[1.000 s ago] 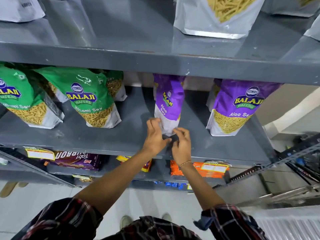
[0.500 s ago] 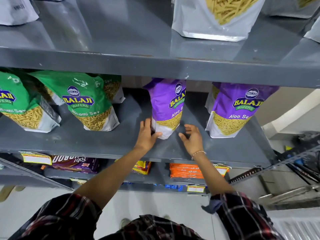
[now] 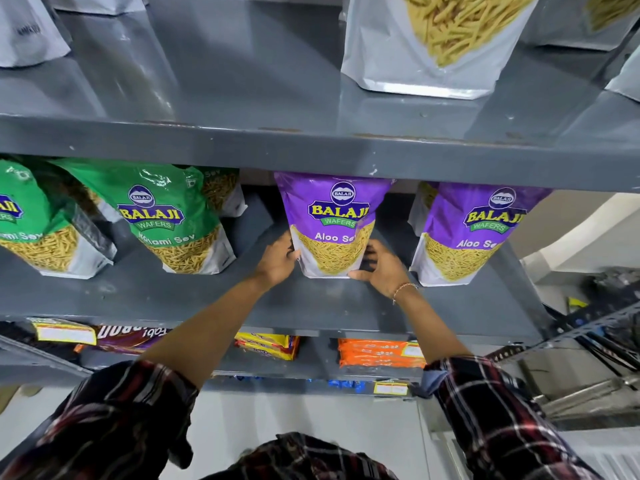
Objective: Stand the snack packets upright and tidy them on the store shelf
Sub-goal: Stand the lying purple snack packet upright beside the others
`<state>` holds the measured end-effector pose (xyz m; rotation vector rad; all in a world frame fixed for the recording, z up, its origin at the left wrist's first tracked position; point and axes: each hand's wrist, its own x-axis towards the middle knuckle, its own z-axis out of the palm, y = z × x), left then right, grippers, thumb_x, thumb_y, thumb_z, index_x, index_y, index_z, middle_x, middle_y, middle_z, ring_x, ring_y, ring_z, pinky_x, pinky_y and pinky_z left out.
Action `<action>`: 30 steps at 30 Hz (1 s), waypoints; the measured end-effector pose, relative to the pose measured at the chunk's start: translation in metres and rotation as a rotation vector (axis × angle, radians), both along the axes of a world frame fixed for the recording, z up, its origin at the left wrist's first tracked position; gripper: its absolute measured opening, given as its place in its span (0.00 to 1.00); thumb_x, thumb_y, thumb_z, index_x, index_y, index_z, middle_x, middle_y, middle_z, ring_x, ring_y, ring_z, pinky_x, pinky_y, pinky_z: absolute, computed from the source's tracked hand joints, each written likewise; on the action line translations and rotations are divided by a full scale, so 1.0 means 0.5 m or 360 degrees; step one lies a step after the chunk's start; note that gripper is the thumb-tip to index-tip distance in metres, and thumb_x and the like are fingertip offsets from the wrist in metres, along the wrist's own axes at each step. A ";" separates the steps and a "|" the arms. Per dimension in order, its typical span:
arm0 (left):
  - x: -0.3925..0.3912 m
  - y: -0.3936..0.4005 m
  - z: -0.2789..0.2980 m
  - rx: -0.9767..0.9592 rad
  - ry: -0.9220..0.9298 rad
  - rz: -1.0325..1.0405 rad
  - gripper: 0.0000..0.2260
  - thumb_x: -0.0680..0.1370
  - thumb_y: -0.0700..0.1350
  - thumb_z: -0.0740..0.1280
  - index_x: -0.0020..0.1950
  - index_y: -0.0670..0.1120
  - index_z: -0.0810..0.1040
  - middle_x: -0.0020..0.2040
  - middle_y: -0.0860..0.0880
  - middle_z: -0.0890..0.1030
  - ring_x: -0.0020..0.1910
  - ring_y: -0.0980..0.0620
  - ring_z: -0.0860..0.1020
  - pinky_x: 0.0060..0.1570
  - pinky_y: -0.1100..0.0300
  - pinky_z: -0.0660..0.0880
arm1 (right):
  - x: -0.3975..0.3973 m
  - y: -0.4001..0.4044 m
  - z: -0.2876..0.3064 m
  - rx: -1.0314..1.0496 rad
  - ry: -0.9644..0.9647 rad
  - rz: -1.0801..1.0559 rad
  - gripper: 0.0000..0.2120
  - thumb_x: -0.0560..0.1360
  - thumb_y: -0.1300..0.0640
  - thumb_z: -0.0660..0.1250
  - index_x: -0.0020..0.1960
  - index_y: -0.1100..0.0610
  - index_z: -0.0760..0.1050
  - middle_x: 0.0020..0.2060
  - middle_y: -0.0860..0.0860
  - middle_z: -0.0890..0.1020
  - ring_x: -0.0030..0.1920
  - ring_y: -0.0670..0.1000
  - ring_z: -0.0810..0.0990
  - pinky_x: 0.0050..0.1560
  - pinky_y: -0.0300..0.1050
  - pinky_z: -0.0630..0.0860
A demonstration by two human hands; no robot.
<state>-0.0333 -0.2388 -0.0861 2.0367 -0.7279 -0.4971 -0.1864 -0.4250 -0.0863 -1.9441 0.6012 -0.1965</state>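
Observation:
A purple Aloo Sev packet (image 3: 333, 223) stands upright in the middle of the grey shelf (image 3: 173, 296), its front label facing me. My left hand (image 3: 277, 261) presses against its lower left side, and my right hand (image 3: 379, 268) cups its lower right corner. A second purple Aloo Sev packet (image 3: 467, 233) stands upright to the right. To the left stand a green Ratlami Sev packet (image 3: 169, 220) and another green packet (image 3: 38, 226) at the left edge. More packets show partly behind them.
The shelf above (image 3: 242, 98) carries silver sev pouches (image 3: 429, 43). Below, the lower shelf holds orange (image 3: 377, 353), yellow (image 3: 266, 344) and brown (image 3: 128, 337) packets with price tags. Metal racking parts (image 3: 595, 341) lie at the right.
The middle purple packet, side-on a second ago, has been turned to face front and pushed slightly back. Both hands shifted from its front base to its two lower sides.

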 end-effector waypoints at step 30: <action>-0.185 0.126 -0.029 -0.0092 -0.0051 -0.0132 0.33 0.69 0.47 0.75 0.69 0.45 0.64 0.61 0.47 0.79 0.56 0.52 0.76 0.50 0.67 0.72 | -0.159 0.150 -0.005 0.0226 -0.0086 -0.0119 0.28 0.65 0.68 0.75 0.61 0.60 0.69 0.61 0.55 0.77 0.61 0.51 0.74 0.62 0.45 0.71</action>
